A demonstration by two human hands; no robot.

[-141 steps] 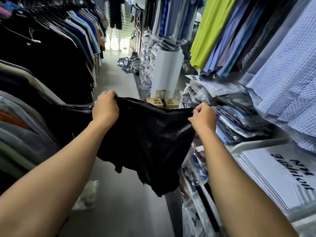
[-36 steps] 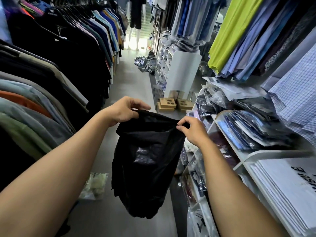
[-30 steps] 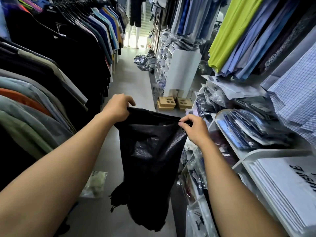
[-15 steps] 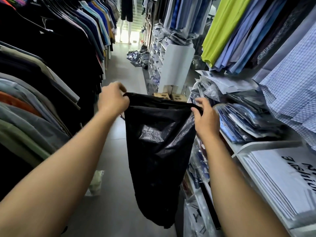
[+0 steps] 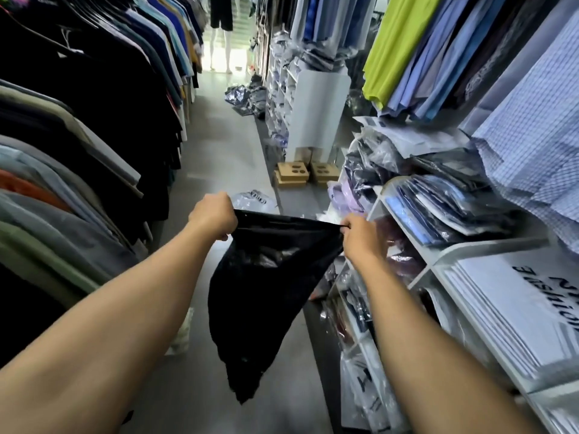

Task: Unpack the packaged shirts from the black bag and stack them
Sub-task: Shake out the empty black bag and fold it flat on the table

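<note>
Narrow and crowded, the shop aisle runs away from the person, its grey floor [image 5: 219, 158] bare down the middle. Hanging shirts [image 5: 94, 98] line the side beyond the left fingers, and a white shelf unit [image 5: 445, 255] stands close beside the right fingers, its compartments full of packaged shirts [image 5: 438, 208] in clear plastic. Those packets lie in loose, sloping stacks just past the right knuckles, with a flat pile of white printed bags [image 5: 513, 308] lower on the same shelf.

Between the two sets of fingers hangs the black bag [image 5: 269, 296]. It is stretched taut along its top edge and tapers to a limp point below, with no bulge in it, so it looks empty. The left hand [image 5: 213, 216] is a closed fist, its fingers clenched on one corner of the bag's top edge. The right hand [image 5: 358, 236] pinches the opposite corner, fingers shut on the plastic.

Judging by the slack bag, the unpacking seems finished: nothing visibly remains inside. Whether the shelf stacks beside the right fingers are the shirts that came out of it cannot be told from this view. One clear packet [image 5: 253, 200] lies on the floor just beyond the left fingers. What is probably left is to tidy the stacks and put the empty bag away.
</note>
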